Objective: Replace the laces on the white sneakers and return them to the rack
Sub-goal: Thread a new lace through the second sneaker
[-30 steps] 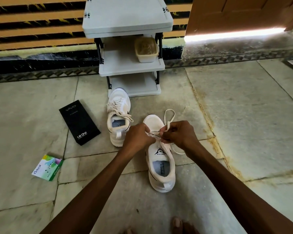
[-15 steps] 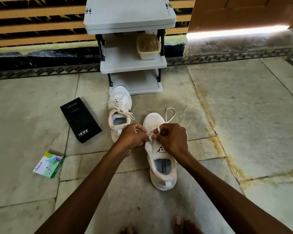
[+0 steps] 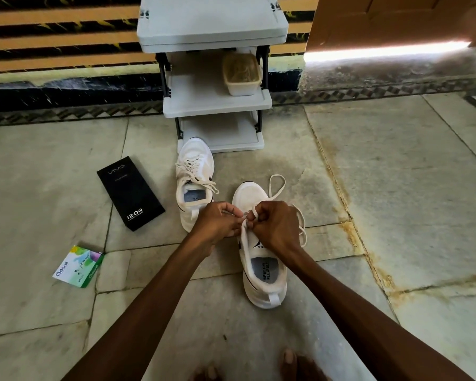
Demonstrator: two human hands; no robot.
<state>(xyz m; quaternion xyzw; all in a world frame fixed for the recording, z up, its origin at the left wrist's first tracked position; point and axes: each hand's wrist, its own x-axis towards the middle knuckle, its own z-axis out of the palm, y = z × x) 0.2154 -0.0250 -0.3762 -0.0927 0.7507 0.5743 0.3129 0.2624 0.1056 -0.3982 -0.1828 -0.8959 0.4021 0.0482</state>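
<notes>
Two white sneakers stand on the stone floor in front of the grey rack (image 3: 216, 104). The far sneaker (image 3: 194, 171) is laced and lies by the rack's foot. The near sneaker (image 3: 261, 273) points away from me, and my hands meet over its eyelets. My left hand (image 3: 217, 225) pinches the lace at the shoe's left side. My right hand (image 3: 275, 225) pinches a loop of the cream lace (image 3: 276, 185), whose free end curls past the toe and down the shoe's right side. The eyelets under my fingers are hidden.
A black phone box (image 3: 129, 192) lies left of the far sneaker, and a small green-and-white packet (image 3: 79, 266) lies further left and nearer. A beige tub (image 3: 241, 74) sits on the rack's middle shelf. A brown door (image 3: 396, 20) is at back right. My toes (image 3: 291, 364) show below.
My hands have stayed on the near sneaker's lace, shifting slightly; the right hand now lifts a small loop between the fingers. The view has tilted a little.
</notes>
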